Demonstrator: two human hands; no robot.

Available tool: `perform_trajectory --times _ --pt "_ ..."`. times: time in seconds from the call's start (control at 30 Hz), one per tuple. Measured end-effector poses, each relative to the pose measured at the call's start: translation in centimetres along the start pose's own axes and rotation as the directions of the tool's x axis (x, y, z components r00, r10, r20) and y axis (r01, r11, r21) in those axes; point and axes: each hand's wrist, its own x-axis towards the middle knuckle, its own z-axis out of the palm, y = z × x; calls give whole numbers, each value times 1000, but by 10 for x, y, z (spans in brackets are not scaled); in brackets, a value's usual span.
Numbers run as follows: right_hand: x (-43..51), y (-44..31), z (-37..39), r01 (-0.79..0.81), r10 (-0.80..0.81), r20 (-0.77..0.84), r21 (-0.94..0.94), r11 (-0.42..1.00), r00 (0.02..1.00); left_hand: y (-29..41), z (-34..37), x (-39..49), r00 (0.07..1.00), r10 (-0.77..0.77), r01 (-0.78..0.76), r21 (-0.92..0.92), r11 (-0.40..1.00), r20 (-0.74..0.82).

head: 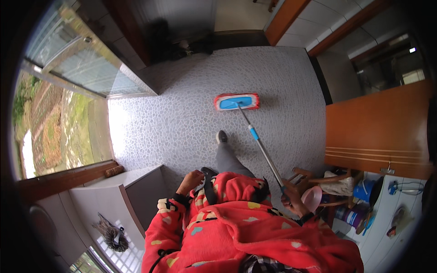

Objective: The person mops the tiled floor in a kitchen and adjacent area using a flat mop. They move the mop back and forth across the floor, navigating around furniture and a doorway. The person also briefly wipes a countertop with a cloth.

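Note:
My right hand (293, 199) is wrapped around the upper end of a mop's metal pole (268, 158), which has a blue collar partway down. The pole slants away over the floor to a flat mop head (236, 102) with a blue plate and a red-and-white fringed pad. That pad rests on the pebble-patterned floor (177, 119), beyond my forward shoe (222, 137). At my other side, my left hand (191, 182) hangs low beside the red patterned coat, its fingers bent near a dark strap. Whether anything is between those fingers is hard to see.
An open glass door (99, 75) stands at the left, with garden ground outside. A grey cabinet (143, 191) is near my left. On the right are an open wooden door (375, 133), a wooden chair (329, 179), a pink basin (311, 198) and a blue bucket (363, 190).

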Motion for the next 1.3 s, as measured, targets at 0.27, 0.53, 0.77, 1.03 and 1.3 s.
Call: perform_trajectory --times 0.27,0.53,0.77,1.03,1.3 --pt "92 -82 -71 -36 36 -22 9 999 999 44 -10 37 995 -52 55 38 998 -83" --pt "70 -275 -112 -57 65 -5 -565 823 998 126 126 204 852 15 217 -378 900 524" --pt "28 -379 -58 -144 105 -105 -851 505 989 291 376 343 843 -7 535 -837 115 538" --pt "19 -468 32 -174 27 -172 -982 77 985 385 382 398 917 75 378 -796 -473 392" --pt "76 -476 111 40 178 4 -979 -200 984 332 259 361 980 104 193 -709 -678 168"
